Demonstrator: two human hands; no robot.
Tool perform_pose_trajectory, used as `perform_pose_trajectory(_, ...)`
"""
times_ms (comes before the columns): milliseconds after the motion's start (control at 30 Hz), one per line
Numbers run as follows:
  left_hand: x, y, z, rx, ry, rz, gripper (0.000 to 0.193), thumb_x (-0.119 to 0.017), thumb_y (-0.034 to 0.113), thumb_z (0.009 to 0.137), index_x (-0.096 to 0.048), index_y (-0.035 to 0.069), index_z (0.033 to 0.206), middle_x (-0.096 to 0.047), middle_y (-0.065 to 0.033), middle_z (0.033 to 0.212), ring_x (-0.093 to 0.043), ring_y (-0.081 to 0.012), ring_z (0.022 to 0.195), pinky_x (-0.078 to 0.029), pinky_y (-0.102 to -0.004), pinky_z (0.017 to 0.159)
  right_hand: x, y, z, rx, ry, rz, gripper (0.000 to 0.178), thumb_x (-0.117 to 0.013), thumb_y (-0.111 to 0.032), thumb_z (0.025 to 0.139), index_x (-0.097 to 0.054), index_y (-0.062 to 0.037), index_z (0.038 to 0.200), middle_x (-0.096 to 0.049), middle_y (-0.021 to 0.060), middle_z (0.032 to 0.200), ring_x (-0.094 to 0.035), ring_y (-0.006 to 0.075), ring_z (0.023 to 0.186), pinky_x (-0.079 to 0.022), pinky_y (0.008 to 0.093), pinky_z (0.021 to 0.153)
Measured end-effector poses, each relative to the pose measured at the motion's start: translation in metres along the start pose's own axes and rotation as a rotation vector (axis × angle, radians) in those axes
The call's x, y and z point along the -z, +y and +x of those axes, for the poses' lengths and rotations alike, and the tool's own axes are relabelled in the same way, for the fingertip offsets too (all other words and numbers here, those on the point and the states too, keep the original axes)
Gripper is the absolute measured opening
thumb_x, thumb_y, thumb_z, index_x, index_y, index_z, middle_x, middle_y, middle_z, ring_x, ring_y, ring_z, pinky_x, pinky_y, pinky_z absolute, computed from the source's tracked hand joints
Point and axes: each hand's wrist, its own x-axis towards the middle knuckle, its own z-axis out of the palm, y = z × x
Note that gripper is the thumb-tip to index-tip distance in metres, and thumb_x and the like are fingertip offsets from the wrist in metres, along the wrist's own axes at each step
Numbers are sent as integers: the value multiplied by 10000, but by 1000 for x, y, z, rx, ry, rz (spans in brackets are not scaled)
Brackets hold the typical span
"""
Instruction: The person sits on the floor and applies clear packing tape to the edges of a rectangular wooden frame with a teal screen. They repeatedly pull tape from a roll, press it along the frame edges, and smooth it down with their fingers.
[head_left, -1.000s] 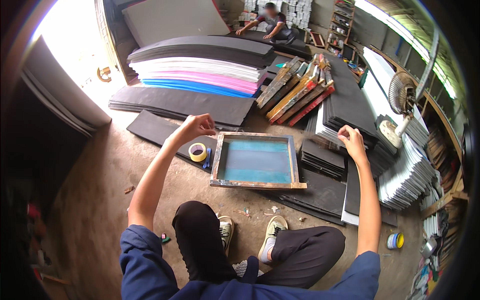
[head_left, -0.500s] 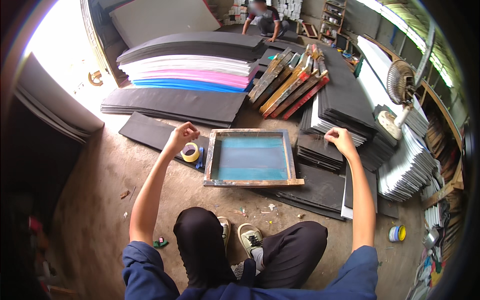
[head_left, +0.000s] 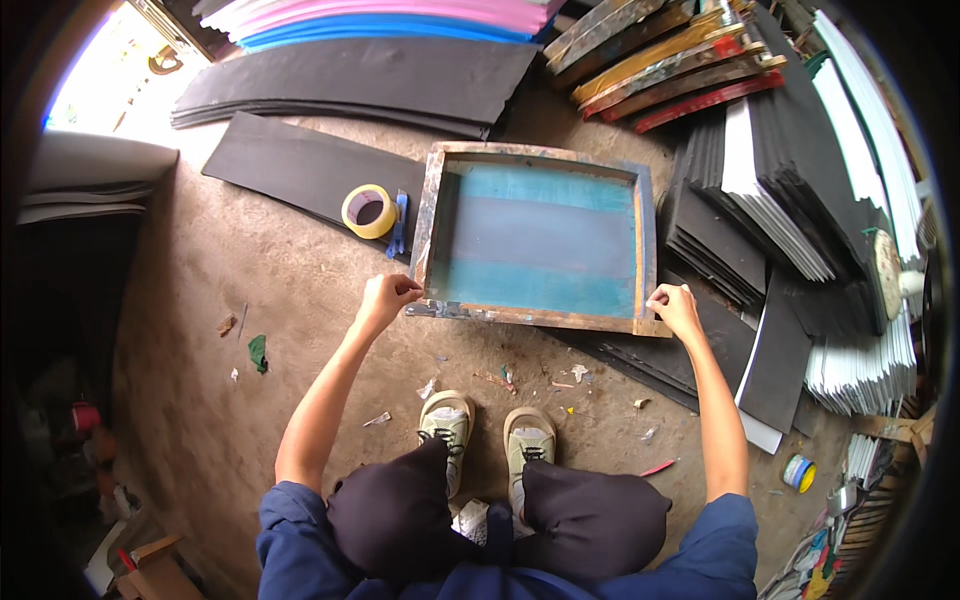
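Observation:
A wooden-framed screen printing frame (head_left: pixel 540 318) with blue-green mesh (head_left: pixel 540 235) lies in front of me. My left hand (head_left: pixel 388 302) is pinched closed at its near left corner. At the near right corner, my right hand (head_left: pixel 674 308) is closed in a similar pinch. Anything thin or clear between the fingertips is too faint to make out. Left of the frame, a yellowish roll of tape (head_left: pixel 352 213) rests on a black sheet (head_left: pixel 290 172), beside a blue cutter knife (head_left: pixel 397 225). Neither hand touches these.
Stacked black sheets (head_left: pixel 360 85) lie beyond, under pink and blue ones (head_left: pixel 400 30). Several used wooden frames (head_left: pixel 670 75) lean at the far right. More black and white sheets (head_left: pixel 800 190) are piled to my right. A small yellow-and-white tub (head_left: pixel 799 473) and scraps (head_left: pixel 258 352) lie on the floor.
Both hands have come down from raised positions beside the frame to its near corners, still pinched. My view has tilted downward, so the other person and most of the fan have left it.

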Motion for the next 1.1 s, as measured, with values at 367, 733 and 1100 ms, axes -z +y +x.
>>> perform_pose_trajectory(367,1,-1,19,112,-144,-100,175,-697,164,783,-686,29,893,-676,-77,709,-631,-110,635,-493,-256,603,-17,-9,9,-66,-97,-5,90,-693,-120,743,-660,-61,803,-640,83,718,-540,231,811,-450,372,732)
perform_pose_trajectory(733,-12,-7,24,112,-107,22,223,-666,245,807,-657,31,867,-671,-110,740,-648,-187,666,-495,-305,631,-18,-11,14,-13,-96,-21,115,-709,-117,716,-638,-71,793,-648,44,708,-526,237,833,-395,372,767)
perform_pose_trajectory(1100,-13,12,28,92,-147,268,177,-686,248,767,-641,80,803,-659,-62,691,-638,-211,622,-491,-326,582,-33,-20,9,296,54,-388,91,-666,-53,716,-600,-28,773,-626,105,789,-507,256,899,-357,388,763)
